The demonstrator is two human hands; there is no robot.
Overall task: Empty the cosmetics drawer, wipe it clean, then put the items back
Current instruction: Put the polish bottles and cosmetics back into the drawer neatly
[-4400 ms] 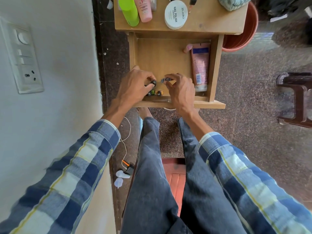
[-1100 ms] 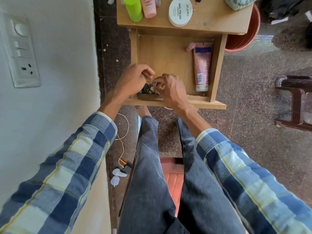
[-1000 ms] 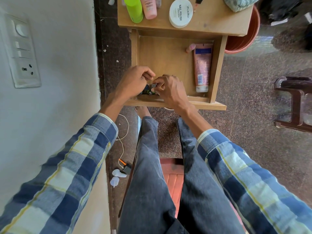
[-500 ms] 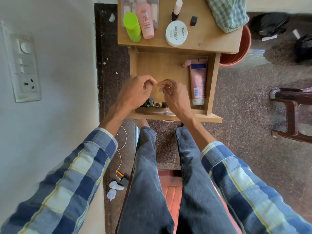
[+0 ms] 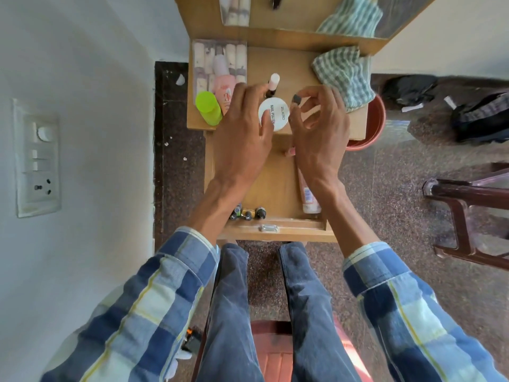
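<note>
The wooden drawer (image 5: 275, 177) stands pulled out under the small table top (image 5: 300, 75). Several small nail polish bottles (image 5: 248, 213) stand in a row along its front wall, and a pink tube (image 5: 308, 195) lies along its right side. My left hand (image 5: 242, 139) reaches over the table, thumb resting on the white round nail polish jar (image 5: 278, 115), fingers beside a pink-capped bottle (image 5: 273, 84). My right hand (image 5: 316, 128) pinches a small dark-capped item (image 5: 296, 99) between thumb and forefinger, just right of the jar.
On the table stand a lime green bottle (image 5: 208, 107), a pink bottle (image 5: 223, 86) and a clear case of tubes (image 5: 217, 57). A checked cloth (image 5: 344, 75) lies at the right, below a mirror. A red bucket (image 5: 371, 125) and a brown chair (image 5: 465, 213) stand to the right.
Both hands rose from the small bottles at the drawer's front up to the table top. The right hand now pinches the small dark item. My view tilted up.
</note>
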